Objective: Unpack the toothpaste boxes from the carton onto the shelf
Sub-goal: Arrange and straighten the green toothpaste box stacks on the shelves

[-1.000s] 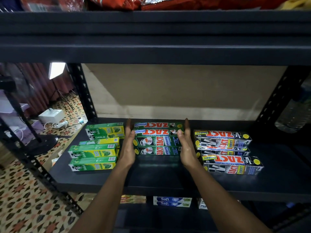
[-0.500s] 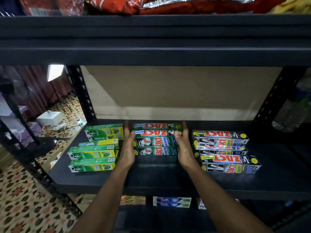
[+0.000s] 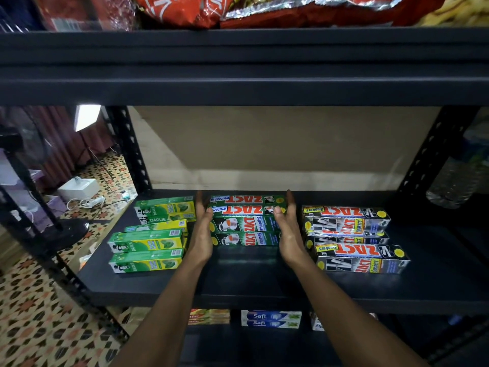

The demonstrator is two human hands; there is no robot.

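Observation:
A stack of green Zact whitening toothpaste boxes (image 3: 246, 223) lies in the middle of the black shelf (image 3: 238, 284). My left hand (image 3: 202, 231) stands flat against the stack's left end, fingers straight. My right hand (image 3: 289, 229) flanks the right end the same way, thumb touching the boxes. Neither hand wraps around a box. Green-yellow Darlie boxes (image 3: 146, 245) lie stacked to the left, and black-silver Zact Smokers boxes (image 3: 349, 234) to the right. No carton is in view.
The upper shelf beam (image 3: 243, 70) hangs low overhead, with red snack bags (image 3: 201, 9) above it. Black perforated uprights (image 3: 129, 149) frame the bay. Safi boxes (image 3: 271, 319) sit on the shelf below. A water bottle (image 3: 455, 181) stands at the right.
Both hands stay at the ends of the green Zact stack, pressed in slightly closer. The view has tilted a little, and the boxes have not visibly moved.

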